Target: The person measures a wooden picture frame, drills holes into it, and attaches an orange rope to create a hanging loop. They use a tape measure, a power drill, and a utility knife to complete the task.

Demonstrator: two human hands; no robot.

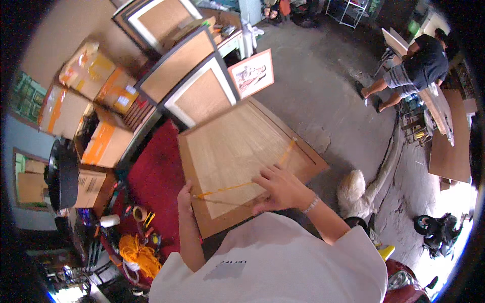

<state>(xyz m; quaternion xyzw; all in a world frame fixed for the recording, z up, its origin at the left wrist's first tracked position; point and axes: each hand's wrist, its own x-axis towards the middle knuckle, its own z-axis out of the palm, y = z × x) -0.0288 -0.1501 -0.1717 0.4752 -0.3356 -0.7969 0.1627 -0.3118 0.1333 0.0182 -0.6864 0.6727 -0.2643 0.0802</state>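
A large flat wooden panel [235, 151] with a brown border lies in front of me. An orange cord [225, 189] runs across it from the left border, beneath my right hand, to the border on the far right. A thin darker line below the cord may be a second strand or its shadow. My right hand [283, 188] is over the near part of the panel, fingers bent and closed around the cord. At the panel's left edge, my left hand [186, 198] is closed beside the cord's end, with thumb raised. What it grips is hidden.
A red cloth [154, 177] lies left of the panel. Beyond stand dark-and-white frames [202, 93] and a framed picture [251, 73]. Taped cardboard boxes [103, 136] are stacked left, above an orange cord bundle [137, 255] and tools. A co-worker [422, 63] bends at a bench; a pale fluffy dog [352, 189] is right.
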